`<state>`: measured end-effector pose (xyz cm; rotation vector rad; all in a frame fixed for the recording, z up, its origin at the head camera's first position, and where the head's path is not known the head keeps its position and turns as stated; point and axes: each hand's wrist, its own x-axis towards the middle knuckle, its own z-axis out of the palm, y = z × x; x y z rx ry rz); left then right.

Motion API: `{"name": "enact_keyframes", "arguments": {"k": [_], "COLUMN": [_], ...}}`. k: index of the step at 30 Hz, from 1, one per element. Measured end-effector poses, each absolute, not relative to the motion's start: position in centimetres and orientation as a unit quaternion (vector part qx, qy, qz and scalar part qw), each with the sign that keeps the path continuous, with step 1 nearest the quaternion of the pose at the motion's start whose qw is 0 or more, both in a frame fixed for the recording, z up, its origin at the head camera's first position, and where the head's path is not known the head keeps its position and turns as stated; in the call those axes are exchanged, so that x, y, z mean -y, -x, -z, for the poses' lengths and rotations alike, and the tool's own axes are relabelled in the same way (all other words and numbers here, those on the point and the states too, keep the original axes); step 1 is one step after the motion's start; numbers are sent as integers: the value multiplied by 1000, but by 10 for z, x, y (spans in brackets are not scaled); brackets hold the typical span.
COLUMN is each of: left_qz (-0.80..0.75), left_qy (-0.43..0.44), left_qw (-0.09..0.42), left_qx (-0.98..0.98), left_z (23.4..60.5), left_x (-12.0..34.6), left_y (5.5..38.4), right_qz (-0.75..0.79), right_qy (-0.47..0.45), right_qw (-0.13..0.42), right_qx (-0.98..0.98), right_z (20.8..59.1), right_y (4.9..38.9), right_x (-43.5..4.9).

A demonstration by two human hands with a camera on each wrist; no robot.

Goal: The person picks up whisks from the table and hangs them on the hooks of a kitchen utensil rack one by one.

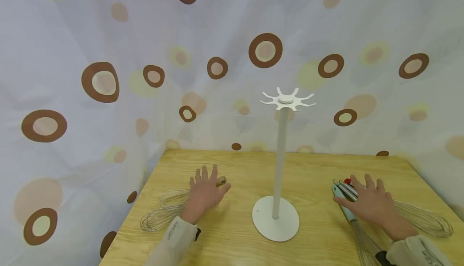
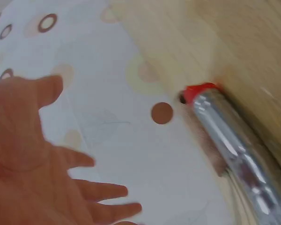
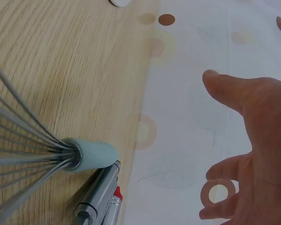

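Left of white stand (image 1: 280, 165): wire whisks (image 1: 159, 217); left hand (image 1: 204, 195) above, fingers spread, holding nothing. Right of stand: blue-handled whisk (image 1: 349, 213), silver whisk (image 1: 424, 219); right hand (image 1: 375, 204) above, spread, likewise unloaded.

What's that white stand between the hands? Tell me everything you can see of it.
The stand is white and smooth, perhaps painted metal. A flat, round base carries a slim, straight post topped by thin prongs spreading outward, with nothing hung on them. It stands upright on the table, between the left hand and right hand; neither touches it.
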<state>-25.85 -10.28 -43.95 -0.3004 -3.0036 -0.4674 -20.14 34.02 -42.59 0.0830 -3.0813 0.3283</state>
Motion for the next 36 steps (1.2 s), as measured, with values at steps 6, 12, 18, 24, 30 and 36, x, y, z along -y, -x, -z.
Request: {"name": "enact_keyframes", "arguments": {"k": [6,12,18,24,30,36], "left_qz": [359,570,660,665,660,667], "left_qy": [149,239,325,372,367,375], "left_qw": [94,143,194,216,221,212], "left_qx": [917,773,649,611,617,608], "left_z": [397,337,275,243,238,238], "left_x": [83,60,37,21,14,6], "left_y": [269,274,268,263,260,259], "right_qz": [-170,-229,-260,-261,-259,-281], "right_qy": [-69,-85,-107,-125,-106,-72], "right_qw": [-1,-38,-91,-114,-140,-159], "right_qx": [983,969,955,950,950,944], "right_z": [425,423,427,432,440,453], "right_y": [209,214,220,224,230,228], "right_x": [-341,-346,-354,-358,-362,-367]}}
